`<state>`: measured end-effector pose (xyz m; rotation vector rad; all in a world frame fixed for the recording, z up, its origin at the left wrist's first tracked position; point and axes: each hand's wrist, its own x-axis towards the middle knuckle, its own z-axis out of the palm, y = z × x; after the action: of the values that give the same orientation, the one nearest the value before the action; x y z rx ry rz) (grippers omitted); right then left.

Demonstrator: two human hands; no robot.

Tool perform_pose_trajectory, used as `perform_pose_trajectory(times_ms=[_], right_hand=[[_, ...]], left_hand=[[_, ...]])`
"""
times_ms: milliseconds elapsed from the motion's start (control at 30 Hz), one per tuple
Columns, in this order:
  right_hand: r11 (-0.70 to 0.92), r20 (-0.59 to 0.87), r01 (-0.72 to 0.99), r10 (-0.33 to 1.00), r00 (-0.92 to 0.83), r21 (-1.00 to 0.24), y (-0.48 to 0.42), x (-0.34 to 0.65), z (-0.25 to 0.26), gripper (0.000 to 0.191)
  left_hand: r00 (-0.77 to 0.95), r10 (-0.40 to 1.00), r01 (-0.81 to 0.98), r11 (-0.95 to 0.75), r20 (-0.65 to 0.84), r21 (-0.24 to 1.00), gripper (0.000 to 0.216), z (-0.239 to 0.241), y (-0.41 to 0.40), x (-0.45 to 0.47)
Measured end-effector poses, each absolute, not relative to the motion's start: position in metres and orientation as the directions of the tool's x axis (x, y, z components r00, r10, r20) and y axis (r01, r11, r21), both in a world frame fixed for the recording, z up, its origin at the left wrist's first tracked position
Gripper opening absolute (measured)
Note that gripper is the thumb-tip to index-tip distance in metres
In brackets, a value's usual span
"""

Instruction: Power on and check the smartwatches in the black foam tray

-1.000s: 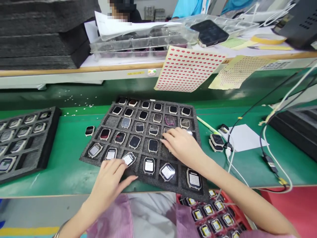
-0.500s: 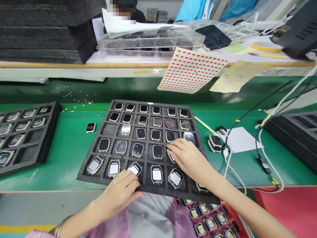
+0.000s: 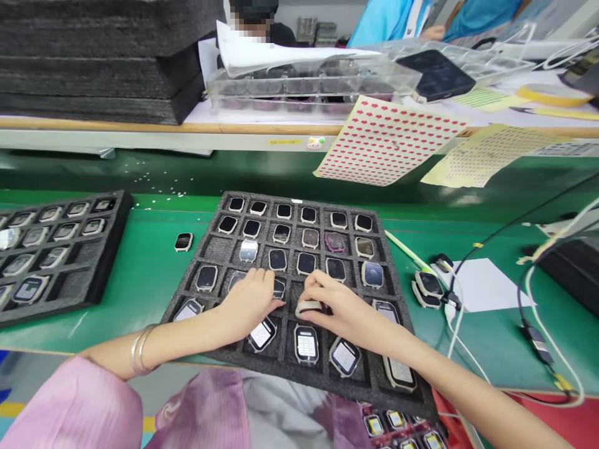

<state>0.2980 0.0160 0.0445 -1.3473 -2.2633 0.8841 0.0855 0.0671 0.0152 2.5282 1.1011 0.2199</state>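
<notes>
A dark foam tray (image 3: pixel 216 248) with a grid of pockets lies on the green bench, and nearly every pocket holds a smartwatch body. My right hand (image 3: pixel 344 308) pinches one watch body (image 3: pixel 309 306) at the tray's middle, lifting it on its edge. My left hand (image 3: pixel 248 302) rests curled over a neighbouring pocket, its fingertips on a watch body (image 3: pixel 279 289) there; whether it grips that body is unclear. Watches in the nearest row (image 3: pixel 306 344) show lit white screens.
A second foam tray (image 3: pixel 79 287) with watches sits at the left. One loose watch (image 3: pixel 183 241) lies on the bench, two more (image 3: pixel 427 288) lie right beside cables (image 3: pixel 528 324) and white paper. A red bin (image 3: pixel 402 433) of watches is below the edge. Sticker sheets (image 3: pixel 388 142) hang from the shelf.
My left hand went from the front row up to the tray's middle. My right hand shifted left and took hold of a watch body. The view slid left.
</notes>
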Motion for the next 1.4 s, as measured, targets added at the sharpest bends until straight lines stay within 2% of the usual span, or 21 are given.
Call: perform_pose_trajectory(times_ms=[67, 133, 233, 267, 333, 367, 433, 533, 667, 767, 933, 1133, 1233, 1400], right_hand=[[0.288, 0.026, 0.525, 0.892, -0.451, -0.801, 0.019, 0.303, 0.055, 0.005], [0.17, 0.01, 0.41, 0.931, -0.364, -0.896, 0.024, 0.305, 0.064, 0.011], [0.022, -0.045, 0.275, 0.971, -0.234, -0.961, 0.033, 0.305, 0.072, 0.015], [0.005, -0.048, 0.248, 0.977, -0.207, -0.969, 0.036, 0.304, 0.073, 0.016], [-0.021, -0.058, 0.209, 0.983, -0.172, -0.978, 0.042, 0.303, 0.072, 0.017], [-0.045, -0.079, 0.189, 0.981, -0.177, -0.981, 0.045, 0.303, 0.071, 0.018], [-0.117, -0.151, 0.152, 0.961, -0.23, -0.981, 0.049, 0.305, 0.068, 0.026], [-0.219, -0.222, 0.048, 0.918, -0.33, -0.975, 0.051, 0.308, 0.062, 0.043], [-0.265, -0.191, -0.188, 0.922, -0.338, -0.946, 0.048, 0.311, 0.055, 0.052], [-0.25, -0.149, -0.306, 0.936, -0.318, -0.919, 0.047, 0.311, 0.052, 0.044], [-0.217, -0.097, -0.371, 0.943, -0.317, -0.903, 0.047, 0.311, 0.05, 0.04], [-0.296, -0.078, -0.413, 0.88, -0.468, -0.862, 0.043, 0.31, 0.049, 0.043], [-0.309, -0.091, -0.405, 0.875, -0.475, -0.861, 0.04, 0.307, 0.048, 0.042], [-0.28, -0.084, -0.389, 0.889, -0.45, -0.878, 0.039, 0.305, 0.048, 0.041]], left_hand=[[0.675, 0.737, 0.654, -0.571, -0.041, 0.496, 0.023, 0.018, 0.072, 0.084], [0.677, 0.731, 0.6, -0.478, -0.088, 0.641, 0.014, 0.021, 0.079, 0.081], [0.712, 0.688, 0.499, -0.354, -0.142, 0.791, 0.012, 0.026, 0.093, 0.078], [0.717, 0.679, 0.454, -0.288, -0.155, 0.843, 0.013, 0.028, 0.098, 0.078], [0.707, 0.682, 0.271, -0.018, -0.186, 0.963, 0.017, 0.032, 0.108, 0.079], [0.697, 0.687, 0.149, 0.14, -0.204, 0.979, 0.021, 0.035, 0.112, 0.08], [0.698, 0.672, -0.042, 0.383, -0.247, 0.923, 0.032, 0.042, 0.118, 0.083], [0.757, 0.591, -0.084, 0.51, -0.279, 0.856, 0.044, 0.047, 0.121, 0.088], [0.761, 0.574, -0.114, 0.576, -0.302, 0.809, 0.039, 0.047, 0.119, 0.093], [0.713, 0.627, -0.099, 0.534, -0.315, 0.839, 0.035, 0.045, 0.116, 0.094], [0.674, 0.701, 0.082, 0.241, -0.232, 0.967, 0.036, 0.044, 0.108, 0.091], [0.676, 0.736, 0.247, -0.168, -0.045, 0.954, 0.036, 0.047, 0.099, 0.084], [0.689, 0.724, 0.287, -0.235, -0.03, 0.929, 0.037, 0.05, 0.095, 0.081], [0.69, 0.724, 0.28, -0.254, -0.01, 0.926, 0.043, 0.053, 0.09, 0.08]])
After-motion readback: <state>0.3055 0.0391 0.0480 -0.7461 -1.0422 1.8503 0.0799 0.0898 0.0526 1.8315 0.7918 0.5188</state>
